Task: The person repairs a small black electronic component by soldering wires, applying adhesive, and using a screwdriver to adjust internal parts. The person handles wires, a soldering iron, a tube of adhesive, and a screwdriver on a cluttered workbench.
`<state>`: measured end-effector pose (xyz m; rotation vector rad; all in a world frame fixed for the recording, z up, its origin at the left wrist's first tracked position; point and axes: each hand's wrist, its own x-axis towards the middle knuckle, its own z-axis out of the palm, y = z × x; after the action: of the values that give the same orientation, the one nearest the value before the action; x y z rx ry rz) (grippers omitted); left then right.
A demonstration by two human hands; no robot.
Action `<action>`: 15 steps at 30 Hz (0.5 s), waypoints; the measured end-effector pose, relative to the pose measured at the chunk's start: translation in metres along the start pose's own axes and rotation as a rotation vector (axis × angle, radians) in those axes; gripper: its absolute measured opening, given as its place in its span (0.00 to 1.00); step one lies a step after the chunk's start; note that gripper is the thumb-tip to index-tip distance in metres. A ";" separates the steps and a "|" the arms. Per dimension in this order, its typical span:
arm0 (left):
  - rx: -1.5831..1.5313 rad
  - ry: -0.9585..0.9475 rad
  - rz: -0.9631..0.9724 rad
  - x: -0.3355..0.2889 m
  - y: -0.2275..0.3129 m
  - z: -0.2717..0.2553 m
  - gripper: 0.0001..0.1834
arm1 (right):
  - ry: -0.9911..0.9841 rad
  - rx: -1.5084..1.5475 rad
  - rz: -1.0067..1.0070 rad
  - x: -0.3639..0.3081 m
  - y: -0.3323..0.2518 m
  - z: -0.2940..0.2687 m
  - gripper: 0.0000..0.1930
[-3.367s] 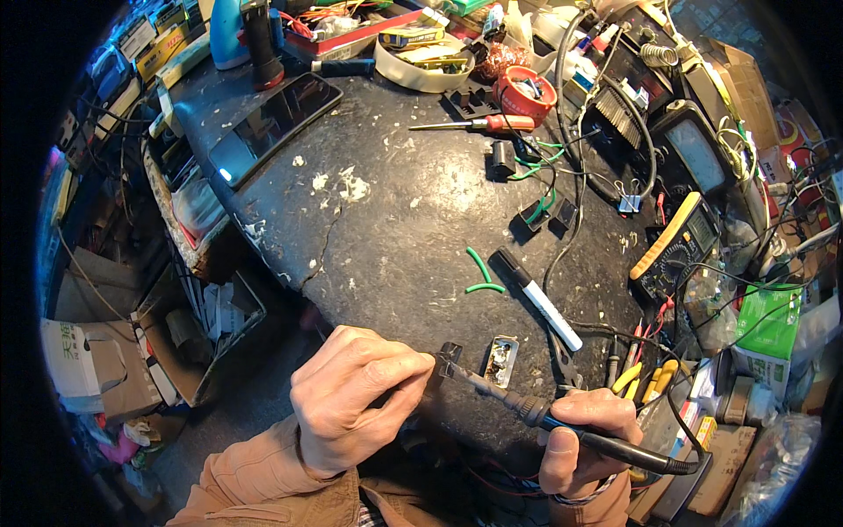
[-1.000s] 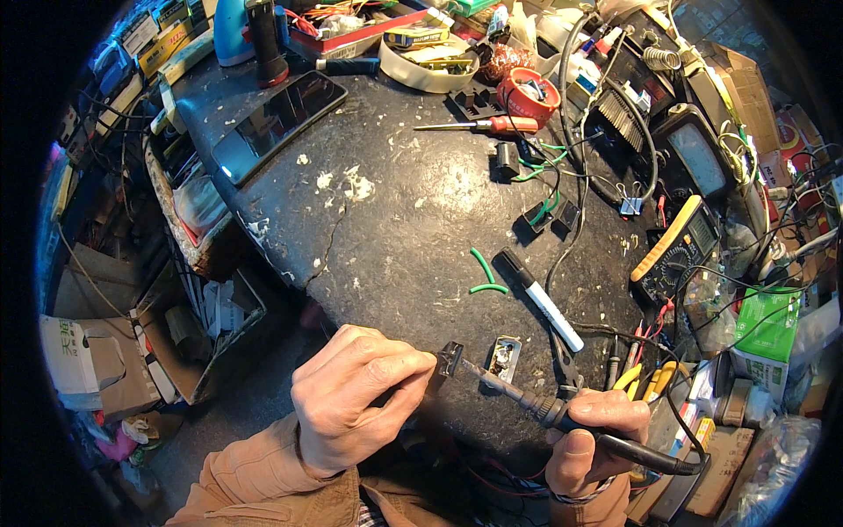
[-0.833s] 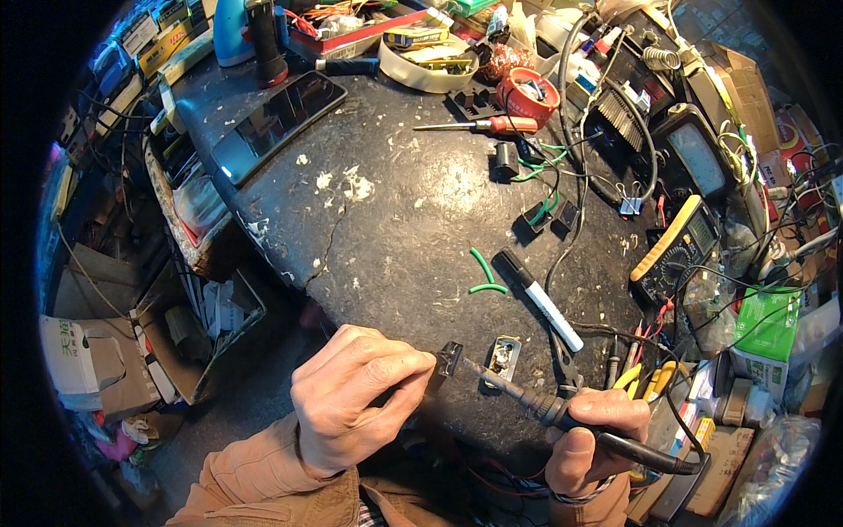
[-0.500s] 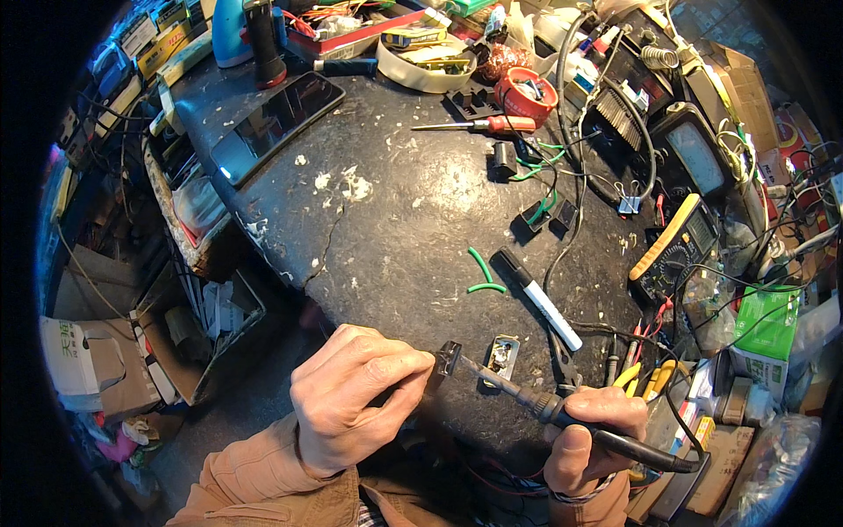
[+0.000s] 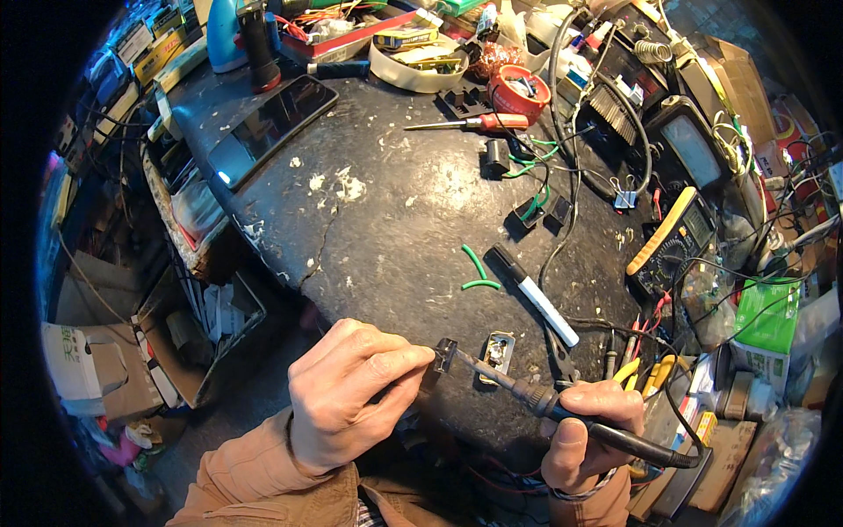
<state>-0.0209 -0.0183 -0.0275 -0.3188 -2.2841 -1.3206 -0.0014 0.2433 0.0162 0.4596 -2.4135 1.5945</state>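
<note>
Between the fingertips of my left hand (image 5: 356, 386) is a small black plastic part (image 5: 446, 357), held above the near edge of the dark table. My right hand (image 5: 590, 432) is closed round the handle of a soldering iron (image 5: 543, 402), whose tip points left and meets or nearly meets the black part. A small open metal-and-white component (image 5: 497, 357) lies on the table just behind the iron's shaft. Beyond it rest a black-and-white marker pen (image 5: 531, 294) and two short green wire pieces (image 5: 475, 262).
A red-handled screwdriver (image 5: 479, 123) and black parts with green wires (image 5: 527, 216) lie farther back. The phone (image 5: 272, 130) is at the far left. A yellow-edged multimeter (image 5: 674, 237), pliers (image 5: 562, 360) and loose cables crowd the right side. An open cardboard box (image 5: 189, 351) stands lower left.
The view has shifted slightly. My hands keep nearly the same pose, with the iron's tip now at or very near the black part.
</note>
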 end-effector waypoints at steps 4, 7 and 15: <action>0.004 -0.026 0.039 0.002 -0.002 -0.002 0.18 | -0.021 -0.006 -0.049 0.006 0.001 0.001 0.17; 0.005 -0.047 0.041 0.003 -0.002 -0.004 0.18 | -0.039 0.013 -0.056 0.009 0.002 0.004 0.17; 0.017 -0.076 0.065 0.006 -0.003 -0.006 0.17 | -0.086 -0.009 -0.088 0.015 0.001 0.005 0.16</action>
<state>-0.0254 -0.0251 -0.0237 -0.4402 -2.3254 -1.2762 -0.0155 0.2375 0.0182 0.6353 -2.4245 1.5571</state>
